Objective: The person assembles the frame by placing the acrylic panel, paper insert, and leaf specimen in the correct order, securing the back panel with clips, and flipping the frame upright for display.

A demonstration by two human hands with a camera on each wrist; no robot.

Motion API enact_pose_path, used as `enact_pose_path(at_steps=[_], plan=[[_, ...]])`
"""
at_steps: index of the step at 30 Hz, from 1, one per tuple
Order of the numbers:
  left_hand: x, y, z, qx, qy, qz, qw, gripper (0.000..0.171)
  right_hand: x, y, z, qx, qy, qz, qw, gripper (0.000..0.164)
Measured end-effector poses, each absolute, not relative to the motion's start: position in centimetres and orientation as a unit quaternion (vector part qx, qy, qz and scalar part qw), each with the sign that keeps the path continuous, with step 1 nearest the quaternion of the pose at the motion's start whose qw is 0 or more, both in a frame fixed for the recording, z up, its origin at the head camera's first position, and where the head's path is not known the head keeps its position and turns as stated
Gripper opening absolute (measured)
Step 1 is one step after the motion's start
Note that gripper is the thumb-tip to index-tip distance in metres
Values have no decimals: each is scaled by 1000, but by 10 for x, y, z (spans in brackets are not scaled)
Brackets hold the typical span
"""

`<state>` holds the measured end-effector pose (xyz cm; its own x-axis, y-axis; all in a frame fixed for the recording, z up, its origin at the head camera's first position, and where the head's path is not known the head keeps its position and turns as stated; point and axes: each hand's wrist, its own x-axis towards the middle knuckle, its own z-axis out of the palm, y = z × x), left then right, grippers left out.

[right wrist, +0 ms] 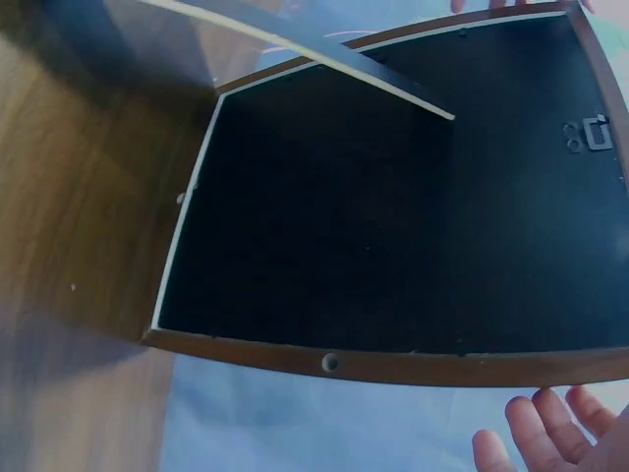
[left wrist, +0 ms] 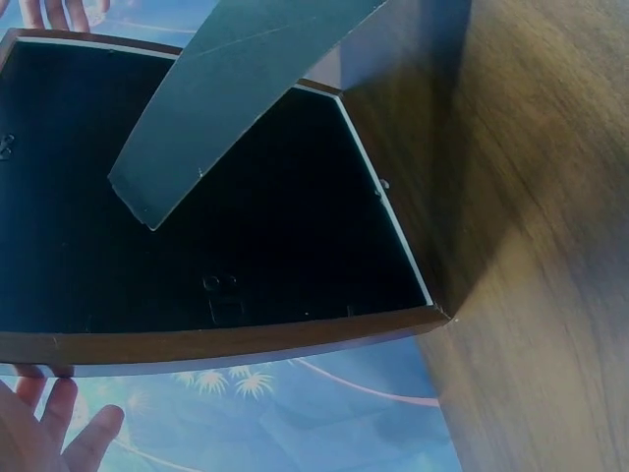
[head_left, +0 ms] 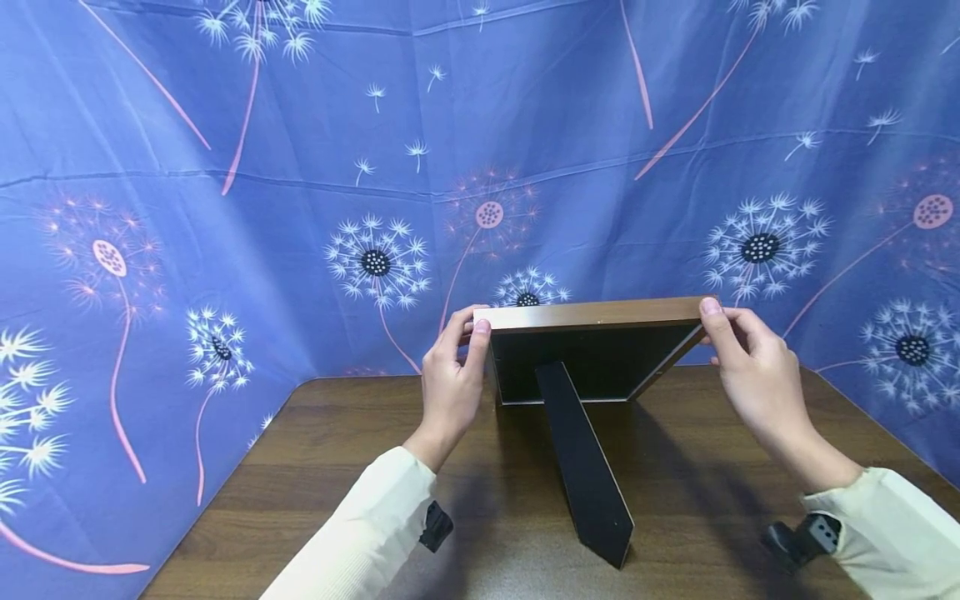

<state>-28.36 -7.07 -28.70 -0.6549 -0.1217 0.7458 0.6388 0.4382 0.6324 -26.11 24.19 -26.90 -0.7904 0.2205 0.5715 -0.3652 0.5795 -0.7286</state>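
Note:
A wooden picture frame [head_left: 600, 313] stands on the table with its black back toward me. Its black easel leg [head_left: 585, 467] is swung out and reaches down to the tabletop. My left hand [head_left: 453, 375] holds the upper left corner, thumb on the near side and fingers behind. At the upper right corner my right hand [head_left: 757, 375] holds the frame between thumb and fingers. The right wrist view shows a small metal hanger [right wrist: 597, 134] on the black backing [right wrist: 373, 216]. The frame's front faces away and is hidden.
The brown wood-grain table [head_left: 315, 467] spreads under the frame and both forearms. Behind and at the sides hangs a blue cloth [head_left: 300, 125] printed with dandelions, close to the table's far edge. Dark devices [head_left: 436, 527] sit at both cream sleeves.

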Motion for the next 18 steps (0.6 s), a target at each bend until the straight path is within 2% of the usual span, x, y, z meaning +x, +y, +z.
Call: enact_pose_path(at_steps=[18], plan=[[-278, -68, -286, -181, -768, -472, 394, 28, -268, 245, -264, 35, -837, 445, 315, 48]])
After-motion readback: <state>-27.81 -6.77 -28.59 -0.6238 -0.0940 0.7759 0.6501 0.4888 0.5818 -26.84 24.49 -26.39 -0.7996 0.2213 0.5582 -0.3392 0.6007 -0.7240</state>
